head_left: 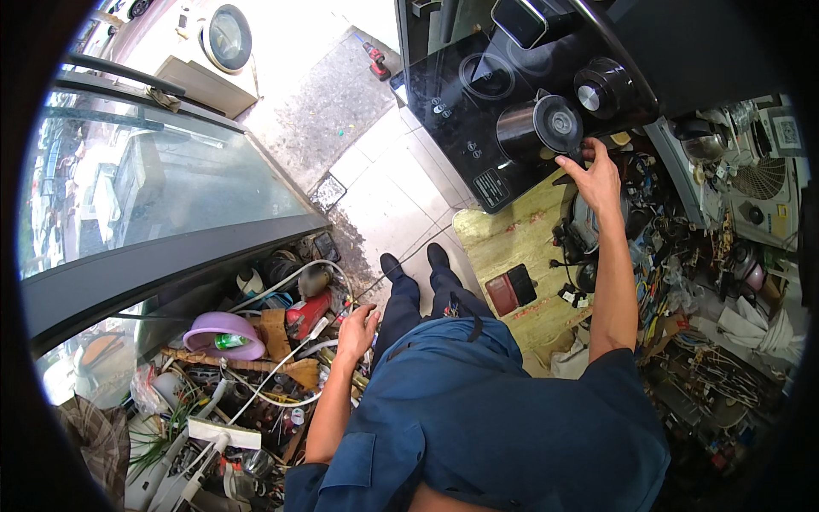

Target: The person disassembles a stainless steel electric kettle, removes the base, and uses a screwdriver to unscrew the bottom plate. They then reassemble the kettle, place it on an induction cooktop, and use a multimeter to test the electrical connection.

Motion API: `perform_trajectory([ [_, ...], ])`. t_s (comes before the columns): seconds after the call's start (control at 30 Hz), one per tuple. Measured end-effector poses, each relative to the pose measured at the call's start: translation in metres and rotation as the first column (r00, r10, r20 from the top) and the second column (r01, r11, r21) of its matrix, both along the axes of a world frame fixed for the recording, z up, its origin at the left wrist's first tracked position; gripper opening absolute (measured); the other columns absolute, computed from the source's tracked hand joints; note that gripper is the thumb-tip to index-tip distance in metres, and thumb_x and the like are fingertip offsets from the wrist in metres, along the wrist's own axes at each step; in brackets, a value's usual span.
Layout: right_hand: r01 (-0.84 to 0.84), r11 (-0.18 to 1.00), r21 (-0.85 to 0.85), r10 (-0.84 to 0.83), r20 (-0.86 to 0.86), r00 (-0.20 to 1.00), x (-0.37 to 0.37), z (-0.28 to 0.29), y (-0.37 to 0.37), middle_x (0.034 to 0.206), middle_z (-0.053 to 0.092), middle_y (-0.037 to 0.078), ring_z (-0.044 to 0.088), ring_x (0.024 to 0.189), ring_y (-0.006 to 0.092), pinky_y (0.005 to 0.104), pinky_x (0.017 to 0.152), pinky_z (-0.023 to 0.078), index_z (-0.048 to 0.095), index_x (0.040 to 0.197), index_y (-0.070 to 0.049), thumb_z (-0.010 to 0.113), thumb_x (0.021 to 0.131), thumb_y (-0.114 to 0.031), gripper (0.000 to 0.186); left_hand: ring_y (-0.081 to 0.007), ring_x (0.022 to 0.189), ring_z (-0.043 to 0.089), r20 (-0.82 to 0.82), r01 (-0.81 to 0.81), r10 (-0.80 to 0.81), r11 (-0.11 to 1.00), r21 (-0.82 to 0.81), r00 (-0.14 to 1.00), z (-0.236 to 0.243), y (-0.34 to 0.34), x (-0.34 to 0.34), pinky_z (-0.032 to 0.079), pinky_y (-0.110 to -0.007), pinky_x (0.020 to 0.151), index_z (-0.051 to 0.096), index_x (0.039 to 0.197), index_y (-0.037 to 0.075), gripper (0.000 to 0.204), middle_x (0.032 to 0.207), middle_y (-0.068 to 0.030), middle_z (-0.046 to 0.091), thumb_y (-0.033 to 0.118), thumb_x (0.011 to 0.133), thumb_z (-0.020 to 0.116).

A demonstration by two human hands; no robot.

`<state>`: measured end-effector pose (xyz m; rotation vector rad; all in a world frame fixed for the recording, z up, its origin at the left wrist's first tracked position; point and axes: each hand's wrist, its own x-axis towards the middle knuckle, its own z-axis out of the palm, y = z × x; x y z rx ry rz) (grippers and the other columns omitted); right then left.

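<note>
My right hand (595, 175) is closed on the black handle of a dark cylindrical pot (520, 132) with a round lid (556, 119), at the near right part of a black glass cooktop (444, 128). A squat black appliance with a silver knob (601, 90) is just behind the pot, and a black framed object (520, 21) is at the back of the cooktop. My left hand (358, 324) hangs beside my leg, fingers loosely apart and holding nothing, near white hoses and piled clutter.
A glass panel (153, 188) runs along the left, above a pink basin (223, 328) and heaped parts. A doorway ahead shows a pavement and a red drill (378, 64). A yellowish board (486, 247) carries a wallet-like item (510, 288). Cables and appliances crowd the right.
</note>
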<state>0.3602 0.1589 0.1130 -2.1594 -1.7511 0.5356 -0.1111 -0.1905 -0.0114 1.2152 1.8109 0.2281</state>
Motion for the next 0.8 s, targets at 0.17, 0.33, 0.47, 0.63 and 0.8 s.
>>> perform_trajectory([
  [0.17, -0.075, 0.972, 0.221, 0.073, 0.018, 0.997, -0.017, -0.008, 0.007, 0.141, 0.066, 0.026, 0.065, 0.129, 0.0433, 0.0492, 0.107, 0.052, 0.046, 0.156, 0.000, 0.089, 0.077, -0.062, 0.110, -0.0437, 0.113, 0.072, 0.003, 0.018, -0.018, 1.000, 0.026, 1.000, -0.005, 0.004, -0.003, 0.056, -0.048, 0.097, 0.074, 0.127, 0.003, 0.035, 0.122, -0.0241, 0.075, 0.029, 0.105, 0.067],
  [0.33, -0.072, 0.972, 0.226, 0.055, 0.083, 0.995, -0.045, -0.008, 0.025, 0.153, 0.055, 0.027, 0.060, 0.135, 0.0468, 0.0518, 0.108, 0.051, 0.043, 0.158, 0.001, 0.088, 0.076, -0.063, 0.114, -0.0431, 0.110, 0.073, -0.003, 0.020, -0.020, 1.000, 0.009, 1.000, -0.008, 0.004, -0.003, 0.056, -0.048, 0.095, 0.073, 0.127, 0.004, 0.035, 0.121, -0.0238, 0.076, 0.030, 0.104, 0.068],
  [0.47, -0.144, 0.967, 0.209, 0.130, 0.079, 0.988, -0.051, 0.002, 0.042, 0.154, 0.056, 0.026, 0.060, 0.135, 0.0456, 0.0506, 0.110, 0.051, 0.044, 0.159, 0.000, 0.089, 0.075, -0.060, 0.113, -0.0419, 0.108, 0.074, -0.003, -0.003, 0.003, 1.000, -0.020, 1.000, -0.009, 0.006, -0.003, 0.057, -0.048, 0.094, 0.073, 0.128, 0.004, 0.035, 0.119, -0.0231, 0.076, 0.030, 0.104, 0.068],
  [0.63, -0.209, 0.966, 0.150, 0.198, 0.089, 0.976, -0.033, 0.002, 0.057, 0.153, 0.058, 0.027, 0.060, 0.136, 0.0446, 0.0493, 0.111, 0.050, 0.047, 0.158, 0.000, 0.090, 0.074, -0.060, 0.112, -0.0401, 0.104, 0.075, -0.011, -0.021, 0.021, 1.000, -0.013, 1.000, -0.012, 0.004, -0.005, 0.057, -0.046, 0.091, 0.073, 0.127, 0.003, 0.035, 0.115, -0.0235, 0.077, 0.029, 0.104, 0.068],
  [0.8, -0.103, 0.973, 0.205, 0.082, 0.110, 0.991, -0.042, -0.012, 0.049, 0.148, 0.060, 0.028, 0.062, 0.131, 0.0464, 0.0531, 0.107, 0.052, 0.047, 0.157, 0.000, 0.087, 0.074, -0.065, 0.113, -0.0388, 0.100, 0.077, -0.022, 0.002, -0.001, 0.999, 0.045, 1.000, -0.019, 0.006, -0.008, 0.059, -0.044, 0.088, 0.074, 0.125, 0.001, 0.033, 0.109, -0.0248, 0.078, 0.027, 0.105, 0.068],
])
